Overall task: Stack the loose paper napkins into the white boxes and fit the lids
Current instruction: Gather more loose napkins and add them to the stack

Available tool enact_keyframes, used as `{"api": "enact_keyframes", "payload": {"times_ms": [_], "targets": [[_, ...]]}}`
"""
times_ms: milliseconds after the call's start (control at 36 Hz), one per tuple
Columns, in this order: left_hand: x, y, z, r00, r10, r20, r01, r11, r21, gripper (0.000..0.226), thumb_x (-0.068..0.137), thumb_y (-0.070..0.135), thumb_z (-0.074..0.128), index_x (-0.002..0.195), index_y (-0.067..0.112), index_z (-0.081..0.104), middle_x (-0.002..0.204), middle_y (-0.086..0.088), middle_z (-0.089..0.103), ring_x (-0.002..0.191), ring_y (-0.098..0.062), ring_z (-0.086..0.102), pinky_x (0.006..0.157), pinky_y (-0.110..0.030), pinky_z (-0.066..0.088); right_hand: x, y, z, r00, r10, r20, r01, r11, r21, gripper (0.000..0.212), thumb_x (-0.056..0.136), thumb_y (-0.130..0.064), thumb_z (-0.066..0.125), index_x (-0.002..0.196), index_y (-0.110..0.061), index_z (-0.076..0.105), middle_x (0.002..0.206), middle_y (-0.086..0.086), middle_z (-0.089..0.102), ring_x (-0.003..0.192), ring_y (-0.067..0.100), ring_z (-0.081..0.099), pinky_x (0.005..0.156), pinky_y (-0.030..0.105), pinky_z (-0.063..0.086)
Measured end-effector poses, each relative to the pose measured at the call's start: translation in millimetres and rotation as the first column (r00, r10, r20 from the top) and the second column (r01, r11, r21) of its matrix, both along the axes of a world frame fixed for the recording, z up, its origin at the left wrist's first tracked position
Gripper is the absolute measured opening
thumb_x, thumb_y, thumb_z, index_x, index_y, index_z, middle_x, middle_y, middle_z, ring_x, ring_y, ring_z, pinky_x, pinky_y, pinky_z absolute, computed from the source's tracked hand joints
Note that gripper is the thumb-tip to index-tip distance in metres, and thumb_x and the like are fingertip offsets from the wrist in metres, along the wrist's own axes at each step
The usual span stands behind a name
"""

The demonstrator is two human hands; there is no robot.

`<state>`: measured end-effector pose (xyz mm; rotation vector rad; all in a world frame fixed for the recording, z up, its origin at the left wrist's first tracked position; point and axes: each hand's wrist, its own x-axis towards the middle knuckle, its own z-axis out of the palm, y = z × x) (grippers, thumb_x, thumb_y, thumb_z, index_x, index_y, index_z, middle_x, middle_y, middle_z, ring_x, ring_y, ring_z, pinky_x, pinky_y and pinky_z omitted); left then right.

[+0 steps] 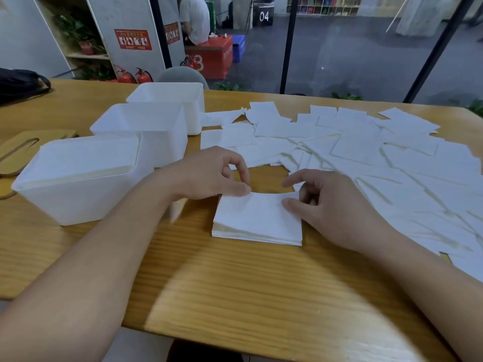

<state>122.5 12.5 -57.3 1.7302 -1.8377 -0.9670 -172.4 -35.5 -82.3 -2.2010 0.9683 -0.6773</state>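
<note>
A small neat stack of white napkins (257,220) lies on the wooden table (235,288) in front of me. My left hand (209,176) pinches the top napkin's far left corner between thumb and fingers. My right hand (332,205) pinches the far right corner of that same napkin, thumb on top. Many loose napkins (366,155) are spread over the right half of the table. Three white boxes stand at the left without lids: the nearest box (78,189), a middle box (146,129) and a far box (170,100).
Wooden lids with oval slots (23,147) lie at the left edge behind the nearest box. A black bag (18,82) sits at the far left corner. A grey chair back (180,74) stands behind the table. A person sits on a red box far behind.
</note>
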Motion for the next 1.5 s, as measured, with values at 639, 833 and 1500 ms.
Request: {"api": "enact_keyframes", "payload": {"times_ms": [639, 833, 1500], "targets": [[-8, -39, -32, 0.896, 0.376, 0.237, -0.201, 0.818, -0.540, 0.032, 0.102, 0.046, 0.074, 0.130, 0.032, 0.074, 0.121, 0.015, 0.067, 0.098, -0.005, 0.060, 0.087, -0.029, 0.052, 0, -1, -8, 0.992, -0.009, -0.124, -0.006, 0.992, -0.123, 0.014, 0.090, -0.057, 0.080, 0.097, -0.047, 0.074, 0.082, -0.017, 0.069, 0.074, 0.005, 0.066, 0.061, 0.024, 0.052], [-14, -50, -36, 0.889, 0.345, 0.300, -0.148, 0.838, -0.525, 0.026, 0.104, 0.048, 0.071, 0.116, 0.028, 0.080, 0.116, 0.009, 0.072, 0.103, -0.014, 0.060, 0.087, -0.033, 0.048, 0, -2, -9, 0.992, 0.001, -0.128, -0.017, 0.993, -0.120, 0.012, 0.092, -0.056, 0.079, 0.099, -0.048, 0.073, 0.082, -0.018, 0.069, 0.074, 0.006, 0.066, 0.062, 0.025, 0.053], [-12, -48, -30, 0.908, 0.379, 0.177, -0.254, 0.836, -0.487, 0.013, 0.101, 0.028, 0.072, 0.102, 0.026, 0.085, 0.113, 0.013, 0.078, 0.091, -0.006, 0.061, 0.082, -0.028, 0.050, 1, -7, -9, 0.999, 0.024, -0.031, -0.026, 0.998, -0.065, 0.008, 0.094, -0.046, 0.081, 0.094, -0.041, 0.075, 0.071, -0.009, 0.067, 0.064, 0.010, 0.062, 0.064, 0.029, 0.051]]}}
